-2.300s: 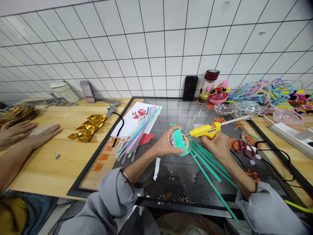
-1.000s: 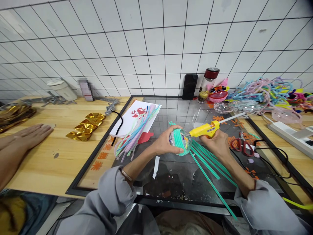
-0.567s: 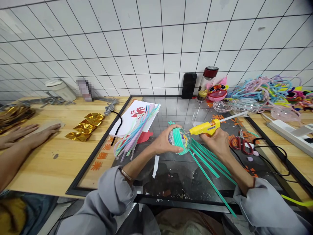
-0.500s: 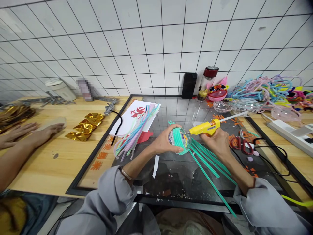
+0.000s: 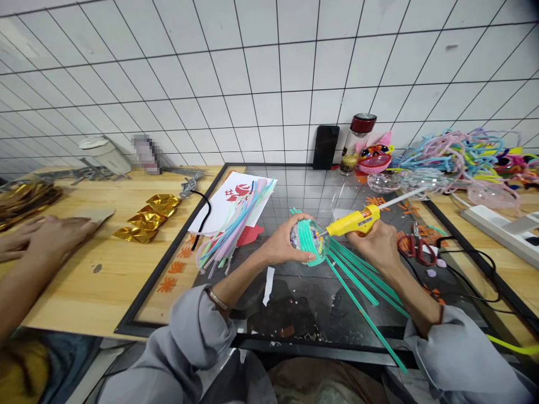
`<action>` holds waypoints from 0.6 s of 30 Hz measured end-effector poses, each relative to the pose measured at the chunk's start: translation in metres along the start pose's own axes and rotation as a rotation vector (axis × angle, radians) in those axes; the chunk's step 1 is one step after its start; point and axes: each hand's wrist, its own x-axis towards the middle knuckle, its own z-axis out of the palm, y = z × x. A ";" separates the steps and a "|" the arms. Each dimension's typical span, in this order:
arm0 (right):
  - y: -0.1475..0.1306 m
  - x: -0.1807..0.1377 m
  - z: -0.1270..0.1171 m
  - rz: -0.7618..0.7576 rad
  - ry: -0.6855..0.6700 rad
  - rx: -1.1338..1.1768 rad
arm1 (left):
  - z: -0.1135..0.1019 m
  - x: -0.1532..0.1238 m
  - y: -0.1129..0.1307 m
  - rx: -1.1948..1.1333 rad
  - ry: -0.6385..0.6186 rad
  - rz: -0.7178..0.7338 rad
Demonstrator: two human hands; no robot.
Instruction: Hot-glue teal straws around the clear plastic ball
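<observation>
My left hand (image 5: 283, 242) is closed around a clear plastic ball (image 5: 322, 238) with green strips (image 5: 307, 240) wrapped over its side and colourful bits inside. In my right hand (image 5: 374, 244) is a yellow glue gun (image 5: 351, 221), gripped by its handle. Its nozzle points left and is at the ball's right side, by the edge of the green strips; whether it touches I cannot tell. A whitish glue stick (image 5: 402, 197) sticks out of the gun's back. Loose green strips (image 5: 357, 286) lie on the dark glass board beneath my hands.
Pastel strips (image 5: 238, 224) rest on white paper (image 5: 217, 193) to the left. Red-handled scissors (image 5: 416, 248), a black cord and a power strip (image 5: 505, 230) are at right. A bottle (image 5: 357, 143) and phone (image 5: 326, 147) stand behind. Another person's hands (image 5: 63, 235) work at far left.
My hands, the ball and the glue gun have barely shifted; the gun is a touch to the right. At far left, the other person's hands have come closer together.
</observation>
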 end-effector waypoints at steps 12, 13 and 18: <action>0.000 -0.002 0.002 0.023 -0.043 0.074 | 0.001 0.001 0.002 -0.017 0.004 -0.008; -0.001 -0.002 0.001 0.020 -0.060 0.083 | 0.001 0.001 0.003 -0.019 0.007 -0.012; -0.007 -0.006 -0.003 0.007 -0.097 0.145 | 0.001 0.000 0.004 -0.017 0.006 -0.027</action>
